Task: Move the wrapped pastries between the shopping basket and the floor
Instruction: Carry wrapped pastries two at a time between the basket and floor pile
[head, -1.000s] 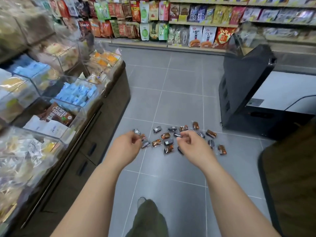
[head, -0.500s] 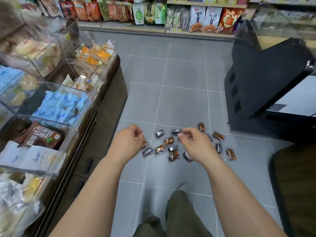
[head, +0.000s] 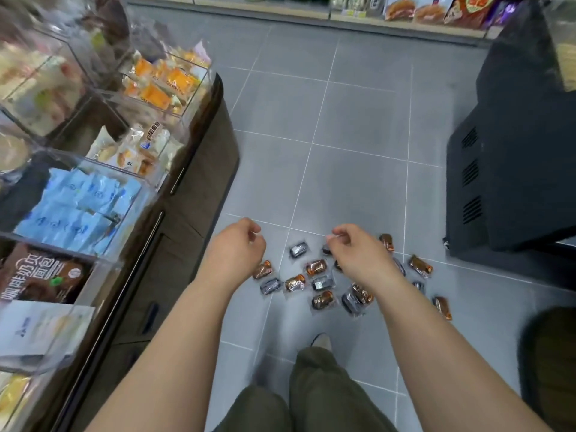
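The grey tiled floor (head: 358,120) runs between a dark display counter (head: 193,188) topped with clear bins on the left and a black cabinet (head: 514,169) on the right. The wrapped pastries (head: 316,267) lie scattered on the tiles ahead of the person's feet. Over them hover the left hand (head: 233,251) and right hand (head: 358,254), fingers curled in, and I cannot tell whether either holds anything.

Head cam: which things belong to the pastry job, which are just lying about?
Job: pastries on the floor; left hand; right hand.
Lying about: blue packets; counter; black cabinet; shelf.
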Demonstrator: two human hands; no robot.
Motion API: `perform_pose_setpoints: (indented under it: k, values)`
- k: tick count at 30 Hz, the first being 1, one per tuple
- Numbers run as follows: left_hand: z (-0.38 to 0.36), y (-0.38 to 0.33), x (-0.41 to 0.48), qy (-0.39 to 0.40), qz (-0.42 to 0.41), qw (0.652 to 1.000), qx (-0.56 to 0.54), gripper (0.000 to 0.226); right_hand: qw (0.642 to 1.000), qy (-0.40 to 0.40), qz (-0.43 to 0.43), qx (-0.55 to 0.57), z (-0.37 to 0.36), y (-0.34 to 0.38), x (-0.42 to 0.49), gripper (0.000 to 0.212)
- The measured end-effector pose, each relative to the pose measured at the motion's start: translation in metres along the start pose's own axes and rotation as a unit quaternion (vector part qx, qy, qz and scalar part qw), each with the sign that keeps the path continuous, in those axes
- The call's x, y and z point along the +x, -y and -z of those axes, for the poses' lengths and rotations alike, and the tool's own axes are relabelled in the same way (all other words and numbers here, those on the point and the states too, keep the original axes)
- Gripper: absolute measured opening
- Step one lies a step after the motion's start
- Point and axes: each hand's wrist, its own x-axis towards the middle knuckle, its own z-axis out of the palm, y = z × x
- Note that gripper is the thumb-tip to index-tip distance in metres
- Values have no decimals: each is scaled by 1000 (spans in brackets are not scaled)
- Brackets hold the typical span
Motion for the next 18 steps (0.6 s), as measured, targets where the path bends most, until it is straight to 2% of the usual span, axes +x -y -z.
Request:
perform_pose_setpoints:
  k: [6,11,18]
  values:
    - [-28,27,58,23,12,1000,0,28,999,24,-27,34,-30,-10,68,36]
    - [-59,62,106,53,-6,998,21,30,994,3,-66,82,-78,-32,118,37]
    - [-141,126,183,110,-15,993,46,34,993,15,-114,32,-165,-85,200,47]
